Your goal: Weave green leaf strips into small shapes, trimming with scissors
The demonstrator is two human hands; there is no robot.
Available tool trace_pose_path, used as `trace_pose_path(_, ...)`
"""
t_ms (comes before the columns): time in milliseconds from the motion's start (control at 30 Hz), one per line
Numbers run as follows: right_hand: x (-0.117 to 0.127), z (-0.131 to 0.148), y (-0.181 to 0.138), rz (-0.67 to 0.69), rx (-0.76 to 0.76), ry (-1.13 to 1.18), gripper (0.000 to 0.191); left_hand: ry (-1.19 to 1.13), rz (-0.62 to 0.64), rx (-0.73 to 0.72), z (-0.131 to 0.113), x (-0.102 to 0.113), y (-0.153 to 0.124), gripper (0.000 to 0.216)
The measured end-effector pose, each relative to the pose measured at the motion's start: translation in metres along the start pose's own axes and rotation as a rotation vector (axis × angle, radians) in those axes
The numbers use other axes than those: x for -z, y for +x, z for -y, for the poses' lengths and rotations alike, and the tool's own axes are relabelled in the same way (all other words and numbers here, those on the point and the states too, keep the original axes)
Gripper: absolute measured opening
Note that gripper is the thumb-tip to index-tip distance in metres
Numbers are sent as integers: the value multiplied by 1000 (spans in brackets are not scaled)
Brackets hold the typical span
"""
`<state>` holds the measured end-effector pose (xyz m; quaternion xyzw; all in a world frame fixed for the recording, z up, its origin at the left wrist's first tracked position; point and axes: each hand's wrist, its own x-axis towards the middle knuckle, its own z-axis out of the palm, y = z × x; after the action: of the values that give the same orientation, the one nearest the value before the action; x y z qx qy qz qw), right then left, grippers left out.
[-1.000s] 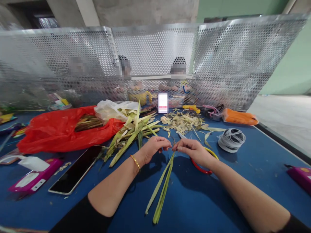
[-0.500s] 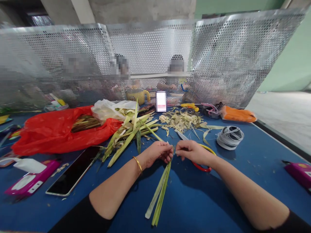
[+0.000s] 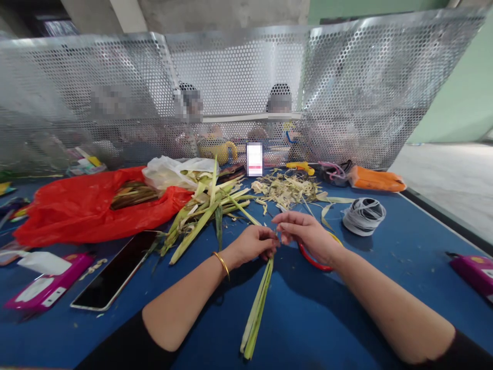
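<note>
We see the leaf strips (image 3: 259,303) lying as a narrow green bundle on the blue table (image 3: 327,318), their lower ends free and their top end lifted; our left hand (image 3: 252,245) is curled closed around that top end, a gold bangle (image 3: 222,264) at the wrist; our right hand (image 3: 308,234) meets it there, fingertips pinched on the tips of the strips. Just right of the strips, half under the right hand, lies a red ring (image 3: 313,262); further right sits a coil of grey band (image 3: 364,216). Beyond the strips spread a heap of long leaves (image 3: 204,210) and a pile of pale scraps (image 3: 287,190). Left of the strips lie a phone (image 3: 113,277) and a red bag (image 3: 77,210); far behind them a perforated metal screen (image 3: 346,92) closes off the table, with other people dim behind it.
</note>
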<state>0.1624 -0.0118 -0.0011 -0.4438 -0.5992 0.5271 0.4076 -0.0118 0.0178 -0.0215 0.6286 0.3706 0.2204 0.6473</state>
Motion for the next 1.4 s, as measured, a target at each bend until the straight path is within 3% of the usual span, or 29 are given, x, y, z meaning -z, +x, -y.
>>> trace_pose_path(167,8,-8,6,72,90,-403,13,-19,21,-16,1,6,1,26)
trace_pose_path(300,7,-16,7,23,112,-503,5,-10,33,-35,2,7,1,27)
trace_pose_path(400,6,-20,7,-18,111,-559,10,-25,14,-28,2,6,2,26)
trace_pose_path(600,7,-18,8,-79,107,-636,8,-146,-146,24,0,4,3,21)
trace_pose_path(800,5,-9,3,-22,78,-642,8,-156,-215,55,1,4,3,23)
trace_pose_path(1000,4,-6,2,80,9,-517,9,-81,-181,56,-4,7,2,23)
trace_pose_path(1100,4,-7,4,14,28,-411,9,-72,-146,56,-4,10,2,24)
trace_pose_path(1233,0,-15,6,-34,70,-176,25,-68,-105,59,-3,14,2,24)
trace_pose_path(1400,-3,-26,7,90,136,-456,37,31,-65,15,-1,15,3,22)
